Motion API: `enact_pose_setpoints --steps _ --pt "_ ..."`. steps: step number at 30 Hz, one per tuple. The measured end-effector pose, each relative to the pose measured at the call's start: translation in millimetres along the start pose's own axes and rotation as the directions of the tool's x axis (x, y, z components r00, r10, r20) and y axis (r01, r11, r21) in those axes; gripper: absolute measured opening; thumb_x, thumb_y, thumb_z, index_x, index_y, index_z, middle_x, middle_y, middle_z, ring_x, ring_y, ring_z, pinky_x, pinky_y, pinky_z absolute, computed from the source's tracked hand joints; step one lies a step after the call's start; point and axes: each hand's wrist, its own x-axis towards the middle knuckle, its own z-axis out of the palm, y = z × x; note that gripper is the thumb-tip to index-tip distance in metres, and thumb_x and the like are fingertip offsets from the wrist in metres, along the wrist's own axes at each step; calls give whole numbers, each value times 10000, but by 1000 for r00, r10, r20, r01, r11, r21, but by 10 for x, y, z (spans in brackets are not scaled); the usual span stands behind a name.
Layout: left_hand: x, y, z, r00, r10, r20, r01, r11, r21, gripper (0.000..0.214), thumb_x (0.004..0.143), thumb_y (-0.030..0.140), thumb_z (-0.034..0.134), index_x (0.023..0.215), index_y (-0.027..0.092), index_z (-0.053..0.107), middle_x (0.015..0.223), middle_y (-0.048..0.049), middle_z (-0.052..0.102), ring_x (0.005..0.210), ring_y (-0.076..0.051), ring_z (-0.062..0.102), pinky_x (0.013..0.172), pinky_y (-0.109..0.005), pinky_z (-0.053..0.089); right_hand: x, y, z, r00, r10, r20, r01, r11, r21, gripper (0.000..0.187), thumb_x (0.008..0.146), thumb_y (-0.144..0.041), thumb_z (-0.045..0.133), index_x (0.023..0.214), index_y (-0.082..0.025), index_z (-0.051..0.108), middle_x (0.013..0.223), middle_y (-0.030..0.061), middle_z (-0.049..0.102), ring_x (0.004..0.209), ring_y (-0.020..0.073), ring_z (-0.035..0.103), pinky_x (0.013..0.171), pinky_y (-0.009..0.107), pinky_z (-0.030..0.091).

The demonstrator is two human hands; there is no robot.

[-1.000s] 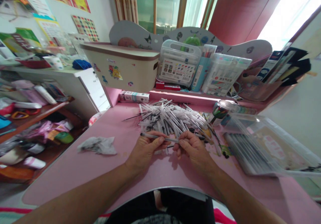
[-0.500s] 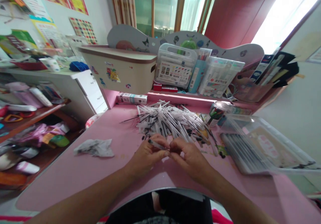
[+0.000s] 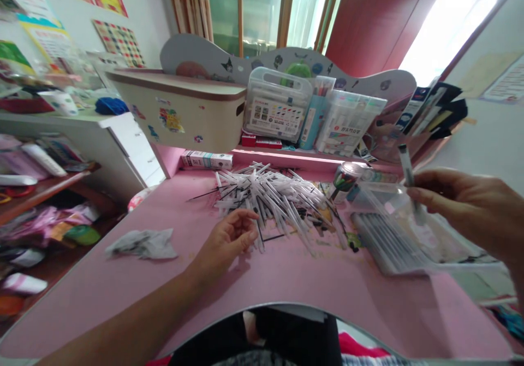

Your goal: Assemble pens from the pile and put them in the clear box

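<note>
My right hand is raised over the clear plastic box at the right, its thumb and fingers pinching a pen. The pen has a see-through barrel and a dark end pointing up; its lower part is blurred. Below lies the clear plastic box, with a row of similar grey pens in its left part. My left hand rests at the near edge of a pile of white pen tubes and dark thin parts. Its fingers are loosely bent, thumb apart from them, with nothing visible held.
A crumpled tissue lies on the left of the pink table. Behind the pile stand a can and a small carton. A shelf above carries a beige bin, marker cases and a pen holder.
Both hands were together in front of the pile, around a pen. My right hand has carried the pen right and up over the box; my left hand has moved slightly left, without it.
</note>
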Motion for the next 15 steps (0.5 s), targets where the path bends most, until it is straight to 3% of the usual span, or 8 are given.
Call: enact_pose_setpoints --steps 3,5,9,15 --pt "24 -9 0 1000 25 -9 -25 1000 -14 288 709 274 804 950 231 652 730 47 542 556 -72 489 526 -200 426 226 365 102 941 171 291 -165 985 -46 55 808 -185 633 794 -156 677 661 18 669 536 106 569 543 256 415" --pt "37 -23 2 999 46 1 -46 999 -27 269 699 263 808 922 220 665 705 43 541 563 -75 486 525 -195 411 242 552 249 882 244 403 -243 968 -55 122 816 -130 565 718 -137 637 539 -13 592 465 77 520 498 249 350" --pt "25 -43 22 999 39 -18 -40 998 -52 236 704 244 805 900 217 678 701 39 543 566 -73 479 522 -191 396 97 851 479 848 241 472 -262 965 -22 236 794 -74 433 622 -143 580 419 -52 484 366 36 433 450 249 264" --pt "-17 -40 56 999 9 -40 -12 997 -77 220 718 249 801 900 226 679 727 36 546 586 -76 493 523 -186 396 41 1030 510 791 279 544 -274 957 -91 279 761 -47 452 521 -135 563 337 -24 460 292 40 408 403 230 201"
